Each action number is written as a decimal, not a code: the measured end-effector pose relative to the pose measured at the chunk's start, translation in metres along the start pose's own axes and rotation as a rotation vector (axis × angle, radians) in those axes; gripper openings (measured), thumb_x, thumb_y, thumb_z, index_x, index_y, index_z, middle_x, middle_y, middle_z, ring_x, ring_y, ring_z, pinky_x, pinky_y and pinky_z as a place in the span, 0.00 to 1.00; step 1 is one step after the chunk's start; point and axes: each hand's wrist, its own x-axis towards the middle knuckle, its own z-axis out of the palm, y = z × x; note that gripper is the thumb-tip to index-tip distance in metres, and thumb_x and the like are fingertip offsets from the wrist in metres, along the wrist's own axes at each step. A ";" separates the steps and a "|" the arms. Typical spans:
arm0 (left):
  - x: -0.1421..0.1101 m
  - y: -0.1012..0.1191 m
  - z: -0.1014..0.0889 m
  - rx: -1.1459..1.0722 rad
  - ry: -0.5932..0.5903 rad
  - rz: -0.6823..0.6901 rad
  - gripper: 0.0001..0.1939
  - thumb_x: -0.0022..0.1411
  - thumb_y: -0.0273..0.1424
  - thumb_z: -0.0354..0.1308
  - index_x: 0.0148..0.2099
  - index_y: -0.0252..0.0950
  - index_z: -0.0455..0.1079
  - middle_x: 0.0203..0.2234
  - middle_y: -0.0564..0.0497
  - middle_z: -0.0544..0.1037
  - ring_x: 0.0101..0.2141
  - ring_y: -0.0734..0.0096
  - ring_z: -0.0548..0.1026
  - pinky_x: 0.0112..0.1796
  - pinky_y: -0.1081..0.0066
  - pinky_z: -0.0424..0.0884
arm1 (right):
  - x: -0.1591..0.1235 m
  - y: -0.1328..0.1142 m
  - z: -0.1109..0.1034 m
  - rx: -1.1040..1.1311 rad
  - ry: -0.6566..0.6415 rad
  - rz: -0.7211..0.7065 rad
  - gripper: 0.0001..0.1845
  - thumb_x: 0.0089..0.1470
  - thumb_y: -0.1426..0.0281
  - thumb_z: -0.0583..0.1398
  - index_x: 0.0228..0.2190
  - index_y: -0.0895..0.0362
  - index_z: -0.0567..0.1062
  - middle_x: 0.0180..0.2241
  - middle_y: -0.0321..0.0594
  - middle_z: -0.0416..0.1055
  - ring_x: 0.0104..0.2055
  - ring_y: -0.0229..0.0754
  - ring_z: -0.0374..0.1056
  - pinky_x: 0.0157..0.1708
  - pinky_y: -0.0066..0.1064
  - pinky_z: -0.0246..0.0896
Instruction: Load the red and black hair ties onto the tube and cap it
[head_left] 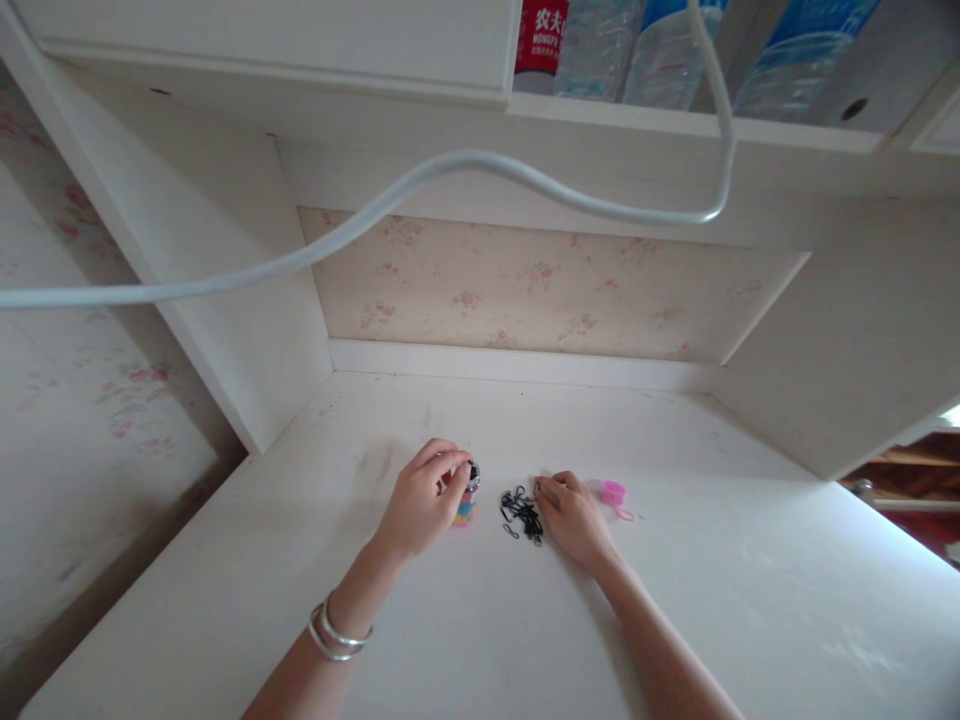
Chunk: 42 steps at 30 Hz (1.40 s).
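A small jar (pixel 465 510) with multicoloured sides and a silvery rim stands on the white desk, with something black at its mouth. My left hand (pixel 424 505) is closed at the jar's neck, thumb and finger by the rim. Just right of the jar lies a loose pile of small black loops (pixel 523 515); their exact kind is too small to tell. At the pile's right edge, my right hand (pixel 574 515) rests low with fingertips pinched on what looks like one small black loop. Beside it lies a pink cap (pixel 613 492) with a loop strap, partly behind the hand.
A white cable (pixel 480 160) hangs across the upper view, nearer than the desk. Side panels and an overhead shelf (pixel 675 112) holding water bottles (pixel 600 50) enclose the white desk (pixel 480 620). A floral back panel (pixel 540 285) closes the far side.
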 end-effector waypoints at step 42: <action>-0.007 -0.008 -0.009 -0.155 0.006 -0.132 0.18 0.57 0.42 0.60 0.47 0.39 0.70 0.42 0.50 0.70 0.26 0.79 0.68 0.29 0.75 0.68 | -0.009 -0.068 -0.028 0.719 0.181 -0.051 0.12 0.53 0.59 0.60 0.29 0.54 0.77 0.35 0.41 0.69 0.34 0.41 0.64 0.33 0.32 0.58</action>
